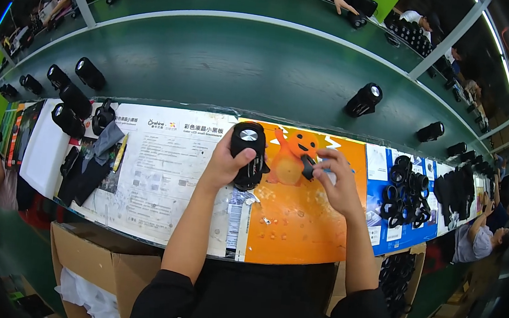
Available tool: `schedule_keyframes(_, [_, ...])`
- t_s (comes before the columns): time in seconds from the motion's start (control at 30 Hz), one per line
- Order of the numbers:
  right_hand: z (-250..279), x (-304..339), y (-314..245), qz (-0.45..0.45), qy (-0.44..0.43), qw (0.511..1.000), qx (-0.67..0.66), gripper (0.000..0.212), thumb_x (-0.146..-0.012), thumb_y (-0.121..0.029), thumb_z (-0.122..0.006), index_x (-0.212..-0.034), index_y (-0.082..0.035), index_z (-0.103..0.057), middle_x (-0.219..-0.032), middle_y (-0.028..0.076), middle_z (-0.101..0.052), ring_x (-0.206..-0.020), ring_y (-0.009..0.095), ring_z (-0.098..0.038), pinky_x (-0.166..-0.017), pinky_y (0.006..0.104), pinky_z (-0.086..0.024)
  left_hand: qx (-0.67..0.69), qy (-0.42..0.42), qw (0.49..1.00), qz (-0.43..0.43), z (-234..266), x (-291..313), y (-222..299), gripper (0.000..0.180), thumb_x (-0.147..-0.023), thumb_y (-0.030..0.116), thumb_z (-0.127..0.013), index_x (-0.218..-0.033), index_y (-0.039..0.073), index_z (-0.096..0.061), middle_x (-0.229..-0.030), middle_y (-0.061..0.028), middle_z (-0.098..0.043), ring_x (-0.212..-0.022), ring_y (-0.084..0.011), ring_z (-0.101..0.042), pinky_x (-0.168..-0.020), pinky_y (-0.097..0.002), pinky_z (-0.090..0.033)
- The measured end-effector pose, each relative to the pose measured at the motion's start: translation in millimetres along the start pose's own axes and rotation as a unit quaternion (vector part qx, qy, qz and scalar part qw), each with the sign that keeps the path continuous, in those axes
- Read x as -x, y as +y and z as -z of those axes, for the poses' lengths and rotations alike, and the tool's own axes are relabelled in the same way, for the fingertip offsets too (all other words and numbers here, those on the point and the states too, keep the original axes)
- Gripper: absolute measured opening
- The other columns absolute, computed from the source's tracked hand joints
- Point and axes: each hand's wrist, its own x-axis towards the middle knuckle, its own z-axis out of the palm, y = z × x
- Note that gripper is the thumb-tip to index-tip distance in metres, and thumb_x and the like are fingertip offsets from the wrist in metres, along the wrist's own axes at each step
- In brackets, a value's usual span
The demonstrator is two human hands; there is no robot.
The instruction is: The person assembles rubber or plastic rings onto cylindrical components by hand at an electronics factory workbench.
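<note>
My left hand (222, 163) is wrapped round a black cylindrical speaker (249, 174), its thumb across the front. A shiny silver disc shows on the speaker's upper end, which tilts toward me. To the right, apart from the speaker, my right hand (338, 183) pinches a small black piece (308, 167) between thumb and fingers. What kind of piece it is I cannot make out. Both hands are over the workbench, around an orange printed sheet (297, 223) with a cartoon figure.
Black rings or straps (406, 193) lie heaped on a blue sheet at the right, beside dark gloves or cloth (454, 190). More speakers (365, 100) stand on the green conveyor (227, 59). Grey cloth (101, 148) lies at the left. Cardboard boxes (85, 265) stand below the bench; other people work nearby.
</note>
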Motion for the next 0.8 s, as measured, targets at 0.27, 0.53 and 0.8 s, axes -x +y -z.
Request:
schedule_keyframes(0.27, [-6,-117,-74,-0.022,-0.175,0.952,-0.249,0.018,-0.111,-0.014,-0.073,-0.118,0.002,-0.075,-0.145,0.017,-0.076,-0.124,0.025,-0.075,-0.111,0.0389,-0.059,-0.128,-0.022,0.991,0.016,-5,6,12,0.078,-0.087,0.029,-0.095,-0.151,0.002,-0.060,-0.131,-0.0085,-0.073,-0.119,-0.0185,-0.070,-0.107,-0.0341,-0.057])
schedule_keyframes(0.53, [8,-138,-90,0.062,-0.262,0.955,-0.125,0.013,-0.105,-0.014,-0.078,-0.112,-0.003,-0.079,-0.146,0.014,-0.076,-0.128,0.030,-0.075,-0.111,0.0430,-0.059,-0.119,-0.031,0.991,0.042,-8,6,18,0.087,-0.085,0.033,-0.099,-0.154,0.002,-0.058,-0.130,-0.0091,-0.074,-0.117,-0.0185,-0.071,-0.105,-0.0350,-0.059])
schedule_keyframes(0.8, [15,-144,-93,0.150,-0.308,0.938,-0.051,0.014,-0.102,-0.009,-0.077,-0.115,-0.005,-0.078,-0.150,0.014,-0.073,-0.135,0.037,-0.070,-0.113,0.0478,-0.058,-0.122,-0.052,0.991,0.027,-5,3,9,0.091,-0.083,0.040,-0.101,-0.154,0.004,-0.059,-0.130,-0.0081,-0.073,-0.116,-0.0185,-0.070,-0.105,-0.0347,-0.057])
